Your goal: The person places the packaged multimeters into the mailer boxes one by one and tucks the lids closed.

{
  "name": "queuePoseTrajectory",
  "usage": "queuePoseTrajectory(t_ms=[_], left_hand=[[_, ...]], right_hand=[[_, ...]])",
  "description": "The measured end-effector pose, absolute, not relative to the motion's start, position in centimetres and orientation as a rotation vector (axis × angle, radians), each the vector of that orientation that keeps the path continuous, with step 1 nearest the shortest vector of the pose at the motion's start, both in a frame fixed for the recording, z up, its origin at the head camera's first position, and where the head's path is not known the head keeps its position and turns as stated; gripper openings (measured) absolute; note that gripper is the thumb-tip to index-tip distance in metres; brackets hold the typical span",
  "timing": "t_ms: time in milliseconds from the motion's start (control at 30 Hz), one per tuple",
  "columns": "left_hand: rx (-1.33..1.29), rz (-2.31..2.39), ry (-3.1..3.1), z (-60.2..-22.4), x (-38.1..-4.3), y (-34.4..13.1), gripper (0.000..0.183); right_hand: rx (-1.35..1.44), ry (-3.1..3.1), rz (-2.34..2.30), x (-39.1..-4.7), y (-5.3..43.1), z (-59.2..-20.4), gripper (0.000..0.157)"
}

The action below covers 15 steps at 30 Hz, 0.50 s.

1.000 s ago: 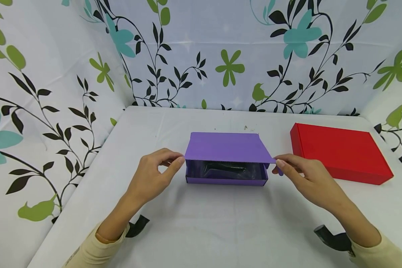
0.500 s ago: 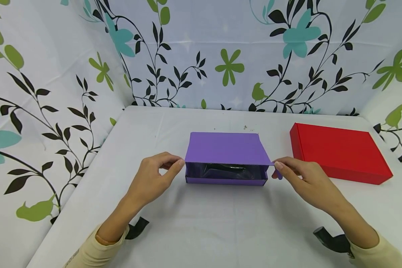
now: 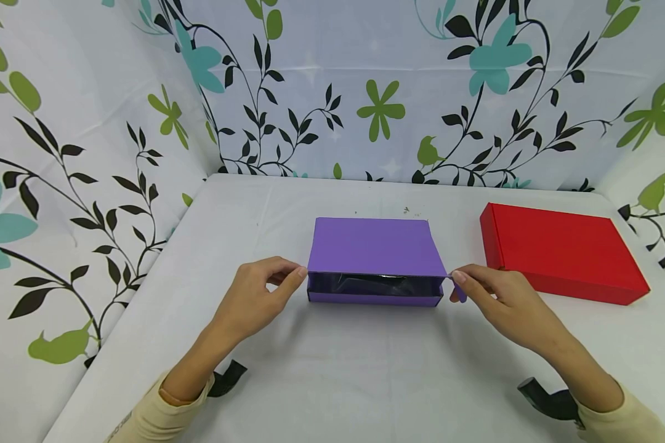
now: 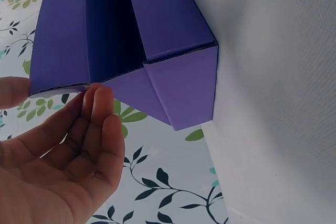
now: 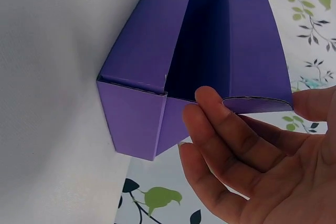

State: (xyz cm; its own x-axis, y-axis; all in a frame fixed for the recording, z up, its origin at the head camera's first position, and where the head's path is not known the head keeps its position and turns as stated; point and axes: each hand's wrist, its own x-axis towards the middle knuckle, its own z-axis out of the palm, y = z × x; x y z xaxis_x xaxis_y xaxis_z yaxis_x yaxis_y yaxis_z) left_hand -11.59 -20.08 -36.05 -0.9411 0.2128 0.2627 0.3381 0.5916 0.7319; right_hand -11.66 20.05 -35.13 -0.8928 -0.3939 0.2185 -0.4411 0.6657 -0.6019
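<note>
A purple cardboard box (image 3: 377,246) sits on the table with its hinged lid partly raised, tilting down toward the front. Through the front gap, something dark in clear plastic (image 3: 379,285) shows inside. My left hand (image 3: 260,298) pinches the left end of the lid's front flap (image 4: 60,40) between thumb and fingers. At the opposite end, my right hand (image 3: 504,301) holds the flap's right end the same way, with a small purple tab (image 3: 460,291) by the fingers. In the right wrist view, the fingertips (image 5: 210,100) lie against the flap's inner side.
A flat red box (image 3: 571,249) lies on the white table (image 3: 366,369) to the right, close behind my right hand. Curtains (image 3: 310,92) with leaf and flower prints stand behind and at the sides. Black camera mounts (image 3: 548,400) stick out from both wrists.
Both hands have lowered the front edge of the lid a little toward the box, so the front gap is narrower. The red box has stayed in place.
</note>
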Motion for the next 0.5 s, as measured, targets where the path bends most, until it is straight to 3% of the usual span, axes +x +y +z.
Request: queuePoseTrajectory(t_ms=[500], left_hand=[[-0.453,-1.27,-2.753,-36.49,-11.85,-20.05,0.034]], right_hand=[[0.726,-2.842,1.029,-11.96,19.89,-35.65,0.026]])
